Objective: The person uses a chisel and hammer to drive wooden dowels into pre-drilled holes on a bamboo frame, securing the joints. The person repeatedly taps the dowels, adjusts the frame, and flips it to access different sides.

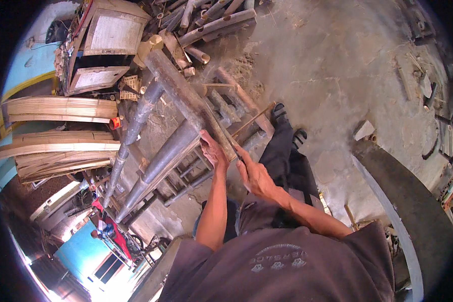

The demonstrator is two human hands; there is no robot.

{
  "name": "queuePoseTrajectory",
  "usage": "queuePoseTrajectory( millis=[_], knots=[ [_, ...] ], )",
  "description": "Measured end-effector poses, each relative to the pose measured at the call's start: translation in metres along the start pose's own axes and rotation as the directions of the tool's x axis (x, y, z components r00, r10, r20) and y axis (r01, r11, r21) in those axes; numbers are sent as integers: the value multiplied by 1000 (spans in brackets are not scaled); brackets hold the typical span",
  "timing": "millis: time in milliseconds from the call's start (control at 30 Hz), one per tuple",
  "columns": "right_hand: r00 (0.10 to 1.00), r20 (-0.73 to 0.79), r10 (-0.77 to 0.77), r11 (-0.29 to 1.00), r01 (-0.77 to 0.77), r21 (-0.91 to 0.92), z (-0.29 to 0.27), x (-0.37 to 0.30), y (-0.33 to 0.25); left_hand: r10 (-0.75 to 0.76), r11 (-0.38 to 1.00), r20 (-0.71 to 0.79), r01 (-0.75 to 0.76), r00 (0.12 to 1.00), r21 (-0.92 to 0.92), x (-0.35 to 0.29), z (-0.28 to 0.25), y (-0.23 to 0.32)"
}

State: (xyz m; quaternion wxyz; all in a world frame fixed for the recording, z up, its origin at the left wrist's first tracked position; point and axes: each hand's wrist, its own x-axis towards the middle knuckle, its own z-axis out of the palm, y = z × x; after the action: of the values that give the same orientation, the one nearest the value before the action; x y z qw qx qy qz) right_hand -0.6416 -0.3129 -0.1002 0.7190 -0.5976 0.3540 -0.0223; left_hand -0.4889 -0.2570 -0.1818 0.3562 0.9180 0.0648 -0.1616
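Observation:
A thick brownish pole, apparently bamboo, slants from the upper left down to my hands. It lies across a long grey round pole. My left hand holds the near end from its left side, with the fingers fairly straight along it. My right hand is closed at the lower end of a long, thin, dark blade, like a long knife. The blade runs along the right side of the brown pole; its handle is hidden in my fingers.
Another grey pole and a low ladder-like frame stand at the left. Bundles of split strips lie further left. Cut bamboo is heaped at the back. A large curved dark piece rises at my right, near a pale block.

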Motion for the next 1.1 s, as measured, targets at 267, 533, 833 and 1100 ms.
queuePoseTrajectory(
  millis=[267,533,833,1100],
  knots=[
    [988,-122,-96,995,96,-1,-13,3,-9,190,981,87,-186,978,-53,6,-3,-12],
    [852,277,444,607,-514,606,-13,20,11,-113,993,-42,112,993,-24,-3,0,14],
    [974,80,211,977,-210,-14,-7,13,3,-124,990,-36,126,992,58,0,2,10],
    [989,-13,146,989,-146,-18,2,10,28,2,997,95,6,996,-82,0,2,-6]
  ],
)
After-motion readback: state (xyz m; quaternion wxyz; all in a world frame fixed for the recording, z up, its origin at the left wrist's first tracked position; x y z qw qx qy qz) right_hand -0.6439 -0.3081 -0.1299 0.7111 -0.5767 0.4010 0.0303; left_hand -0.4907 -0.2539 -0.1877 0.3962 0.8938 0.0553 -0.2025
